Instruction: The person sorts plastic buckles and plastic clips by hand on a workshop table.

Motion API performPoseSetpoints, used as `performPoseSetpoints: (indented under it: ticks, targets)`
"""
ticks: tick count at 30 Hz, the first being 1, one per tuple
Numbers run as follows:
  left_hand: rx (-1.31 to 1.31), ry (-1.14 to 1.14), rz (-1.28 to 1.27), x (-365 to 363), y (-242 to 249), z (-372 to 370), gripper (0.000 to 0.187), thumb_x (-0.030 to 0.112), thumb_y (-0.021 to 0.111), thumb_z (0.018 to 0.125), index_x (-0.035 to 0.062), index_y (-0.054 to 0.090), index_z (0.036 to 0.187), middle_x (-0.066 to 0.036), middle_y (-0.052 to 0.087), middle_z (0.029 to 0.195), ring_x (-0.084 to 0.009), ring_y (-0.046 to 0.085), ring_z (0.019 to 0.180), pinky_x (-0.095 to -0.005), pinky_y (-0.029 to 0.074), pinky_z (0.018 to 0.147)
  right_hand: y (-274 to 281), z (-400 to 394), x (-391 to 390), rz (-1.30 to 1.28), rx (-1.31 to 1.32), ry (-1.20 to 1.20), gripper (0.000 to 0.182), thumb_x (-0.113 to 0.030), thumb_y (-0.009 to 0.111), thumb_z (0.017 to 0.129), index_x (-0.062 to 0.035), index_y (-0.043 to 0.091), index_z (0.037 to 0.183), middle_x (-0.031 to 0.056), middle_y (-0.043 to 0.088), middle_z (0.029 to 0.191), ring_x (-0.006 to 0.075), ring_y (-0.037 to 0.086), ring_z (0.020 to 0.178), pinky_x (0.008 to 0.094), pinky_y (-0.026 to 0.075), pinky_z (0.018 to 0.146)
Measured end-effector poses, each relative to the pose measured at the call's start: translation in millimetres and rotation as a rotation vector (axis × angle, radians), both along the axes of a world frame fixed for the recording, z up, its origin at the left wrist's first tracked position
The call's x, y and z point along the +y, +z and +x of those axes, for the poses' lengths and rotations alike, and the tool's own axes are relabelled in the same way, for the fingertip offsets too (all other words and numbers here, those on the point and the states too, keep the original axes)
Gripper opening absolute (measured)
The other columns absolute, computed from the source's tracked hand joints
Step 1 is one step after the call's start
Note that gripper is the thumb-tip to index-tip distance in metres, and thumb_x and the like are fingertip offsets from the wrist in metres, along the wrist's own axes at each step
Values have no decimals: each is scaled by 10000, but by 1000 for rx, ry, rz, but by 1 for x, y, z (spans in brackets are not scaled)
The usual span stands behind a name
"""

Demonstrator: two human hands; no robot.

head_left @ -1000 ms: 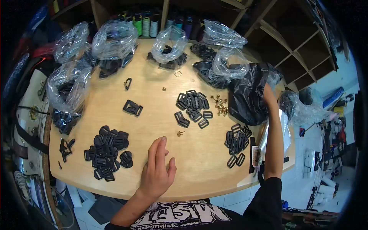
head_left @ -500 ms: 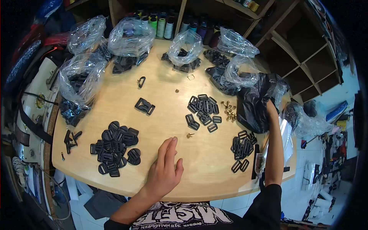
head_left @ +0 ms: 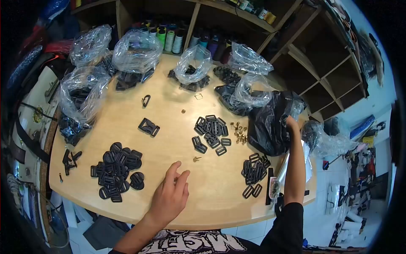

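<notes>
My left hand (head_left: 170, 194) hovers over the wooden table (head_left: 169, 139) near its front edge, fingers apart and empty. To its left lies a pile of black rounded buckles (head_left: 117, 170). My right hand (head_left: 292, 124) reaches into the opening of a black plastic bag (head_left: 268, 127); its fingers are hidden there. Black rectangular sliders (head_left: 211, 130) lie mid-table, beside brass-coloured rivets (head_left: 240, 133). More black sliders (head_left: 254, 170) sit nearer the right arm. A single brass piece (head_left: 197, 159) lies beyond my left hand, and a black side-release buckle (head_left: 149, 127) is further left.
Clear plastic bags with black parts (head_left: 136, 57) line the back of the table. Behind them is a wooden shelf with thread spools (head_left: 169, 40). A machine (head_left: 36, 114) stands at the left. Small black clips (head_left: 71, 161) lie at the left edge.
The view has shifted, so the table's contents appear further left and lower. My right hand remains at the black bag, and the fingers of my left hand are spread and bent a little more.
</notes>
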State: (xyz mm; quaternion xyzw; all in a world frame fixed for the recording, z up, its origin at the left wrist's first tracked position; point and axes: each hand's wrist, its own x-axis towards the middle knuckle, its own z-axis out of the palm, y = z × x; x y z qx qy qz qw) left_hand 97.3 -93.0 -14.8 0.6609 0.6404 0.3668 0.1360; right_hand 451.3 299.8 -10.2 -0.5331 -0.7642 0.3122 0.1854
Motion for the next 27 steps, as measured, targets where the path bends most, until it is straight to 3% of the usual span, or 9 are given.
performPoseSetpoints:
  ticks: [2,5,9,12,15,19,23,26,27]
  targets:
    - [74,-2,34,0,-1,-1,333,13,634,808,-35,575,1133,-224,471,1274,-259,626,895,-343,545,769,1,3,4,-36,38,11,305,-34,538,855,-16,600,1153,125,689,1019,297,655,945,387,518,799]
    - [-11,1,-19,-1,1,1,344,-20,635,803,-21,579,1143,-224,454,1299,-319,617,972,-379,535,805,7,12,19,-95,97,10,298,-37,538,858,-17,601,1149,118,689,1020,290,657,940,384,519,794]
    - [-33,-5,-22,0,0,1,339,-18,636,805,-24,580,1139,-225,452,1299,-317,616,975,-380,532,809,24,39,10,-148,144,-3,292,-39,539,862,-18,603,1146,111,689,1021,283,658,935,382,521,790]
    - [-17,-7,-31,-1,0,1,333,-14,637,806,-23,583,1135,-227,447,1304,-319,612,987,-380,530,814,57,23,-26,-361,305,-295,131,-107,560,924,-56,578,1044,-5,617,860,112,583,746,279,473,611]
    - [-7,-1,-24,-1,-1,0,327,-11,634,809,-24,584,1132,-229,444,1306,-325,608,986,-379,529,818,77,37,-35,-367,409,-241,121,-137,594,933,-72,577,1034,-24,558,796,88,514,657,257,427,557]
    - [-26,-19,-20,-2,-2,0,325,-7,631,811,-36,582,1130,-231,436,1316,-328,599,991,-381,525,834,90,30,-52,-407,443,-189,149,-180,622,937,-70,580,1028,-18,545,789,89,509,642,254,416,557]
    - [-19,-45,-24,0,-1,3,322,-19,620,811,-45,583,1129,-233,426,1329,-331,585,1020,-395,516,854,18,55,-3,48,-253,-143,271,-142,580,890,20,608,1105,94,669,1015,234,629,877,356,503,780]
    - [-28,-38,-37,-1,-2,3,313,-31,612,813,-49,585,1124,-227,426,1333,-335,578,1024,-402,510,859,20,21,-16,11,-300,-205,315,-112,553,847,39,608,1119,135,676,1074,278,625,962,385,485,858]
    - [-30,-28,-38,0,-2,2,310,-31,613,813,-50,585,1122,-225,425,1335,-335,576,1024,-402,508,860,11,20,-14,6,-138,-147,304,-101,543,844,40,607,1105,126,676,1037,262,628,928,378,489,827]
